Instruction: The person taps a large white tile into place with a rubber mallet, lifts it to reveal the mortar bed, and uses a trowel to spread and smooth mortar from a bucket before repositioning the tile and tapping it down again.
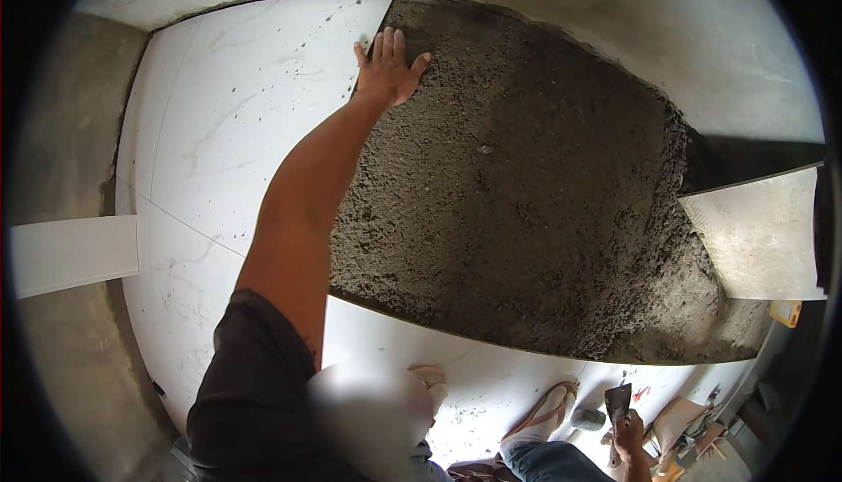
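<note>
My left hand point(391, 70) reaches far forward with its fingers spread. It lies flat at the meeting line of a white marbled tile point(254, 87) and a bed of wet grey mortar point(509, 175). The fingers are near the tile's edge, and the thumb is over the mortar. Low on the right, my right hand point(628, 436) is closed around the handle of a scraper point(618, 401) with a dark, mortar-stained blade pointing up. Grey specks dot the tile.
White tiles point(491, 368) border the mortar's near side, under my sandaled feet point(544, 407). A grey lump point(588, 419) lies beside one foot. Tile pieces stand at left point(79, 254) and right point(759, 236). Plastered walls point(684, 35) rise around. Several odds and ends point(680, 421) lie lower right.
</note>
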The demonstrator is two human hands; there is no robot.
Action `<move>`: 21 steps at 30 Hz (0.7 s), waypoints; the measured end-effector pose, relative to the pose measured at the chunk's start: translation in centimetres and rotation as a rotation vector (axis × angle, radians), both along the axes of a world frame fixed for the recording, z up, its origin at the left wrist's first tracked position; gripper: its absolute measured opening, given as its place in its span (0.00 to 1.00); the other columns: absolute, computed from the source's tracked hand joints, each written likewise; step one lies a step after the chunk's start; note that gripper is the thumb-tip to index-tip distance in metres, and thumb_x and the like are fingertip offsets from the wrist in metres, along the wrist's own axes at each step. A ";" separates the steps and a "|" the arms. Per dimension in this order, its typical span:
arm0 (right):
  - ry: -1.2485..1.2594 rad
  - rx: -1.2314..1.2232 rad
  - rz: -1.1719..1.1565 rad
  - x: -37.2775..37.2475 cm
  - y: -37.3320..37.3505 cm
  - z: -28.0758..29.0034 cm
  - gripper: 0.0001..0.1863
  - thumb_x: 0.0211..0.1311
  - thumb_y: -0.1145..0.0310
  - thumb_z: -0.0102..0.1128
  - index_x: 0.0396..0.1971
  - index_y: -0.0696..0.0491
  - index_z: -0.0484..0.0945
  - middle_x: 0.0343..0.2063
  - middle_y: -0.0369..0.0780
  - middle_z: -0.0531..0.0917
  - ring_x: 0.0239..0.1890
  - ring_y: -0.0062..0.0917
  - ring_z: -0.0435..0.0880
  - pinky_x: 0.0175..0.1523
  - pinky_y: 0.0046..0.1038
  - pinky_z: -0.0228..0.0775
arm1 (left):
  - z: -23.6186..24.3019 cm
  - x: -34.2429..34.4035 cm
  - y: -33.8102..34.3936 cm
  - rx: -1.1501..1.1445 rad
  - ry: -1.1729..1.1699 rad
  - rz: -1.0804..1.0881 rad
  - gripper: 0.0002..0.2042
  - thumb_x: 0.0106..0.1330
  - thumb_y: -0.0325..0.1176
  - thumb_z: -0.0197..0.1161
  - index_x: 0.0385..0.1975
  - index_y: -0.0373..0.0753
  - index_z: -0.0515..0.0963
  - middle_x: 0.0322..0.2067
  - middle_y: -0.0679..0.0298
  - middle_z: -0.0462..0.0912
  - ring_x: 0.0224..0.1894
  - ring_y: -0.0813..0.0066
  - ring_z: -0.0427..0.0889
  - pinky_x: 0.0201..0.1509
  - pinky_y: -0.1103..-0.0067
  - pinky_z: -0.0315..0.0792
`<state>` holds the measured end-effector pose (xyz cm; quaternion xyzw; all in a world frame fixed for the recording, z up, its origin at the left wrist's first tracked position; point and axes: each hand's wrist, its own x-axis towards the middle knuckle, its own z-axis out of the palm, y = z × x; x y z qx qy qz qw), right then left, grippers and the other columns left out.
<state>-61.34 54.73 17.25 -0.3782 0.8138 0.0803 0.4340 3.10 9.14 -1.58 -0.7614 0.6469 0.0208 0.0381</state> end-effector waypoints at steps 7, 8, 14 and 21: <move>0.062 -0.018 0.056 0.0 0.5 1.6 0.08 0.58 0.72 0.47 0.32 0.62 0.70 0.16 0.43 0.78 0.17 0.27 0.79 0.23 0.29 0.70 | 0.2 1.5 -2.6 -0.090 0.119 0.055 0.38 0.69 0.63 0.29 0.72 0.42 0.42 0.73 0.61 0.39 0.75 0.66 0.34 0.72 0.49 0.24; 0.072 -0.012 0.156 -0.3 0.4 1.9 0.08 0.57 0.72 0.47 0.31 0.62 0.70 0.16 0.43 0.78 0.19 0.28 0.80 0.24 0.30 0.70 | -0.1 2.1 -3.9 -0.038 0.152 0.091 0.39 0.69 0.64 0.30 0.72 0.42 0.43 0.73 0.61 0.39 0.75 0.66 0.34 0.72 0.49 0.25; -0.314 0.229 -0.434 -1.6 -6.3 2.4 0.12 0.67 0.66 0.49 0.43 0.59 0.71 0.29 0.48 0.82 0.23 0.32 0.82 0.24 0.32 0.75 | 3.9 -0.9 -7.0 0.189 0.342 -0.135 0.38 0.68 0.66 0.32 0.72 0.46 0.47 0.73 0.63 0.44 0.75 0.67 0.36 0.72 0.50 0.26; -0.180 0.294 0.346 21.3 -31.6 5.1 0.23 0.70 0.49 0.45 0.53 0.51 0.68 0.35 0.42 0.79 0.23 0.23 0.77 0.27 0.27 0.74 | 2.5 11.8 10.9 -0.364 0.358 0.412 0.33 0.67 0.54 0.53 0.66 0.40 0.59 0.66 0.53 0.59 0.69 0.58 0.57 0.70 0.59 0.46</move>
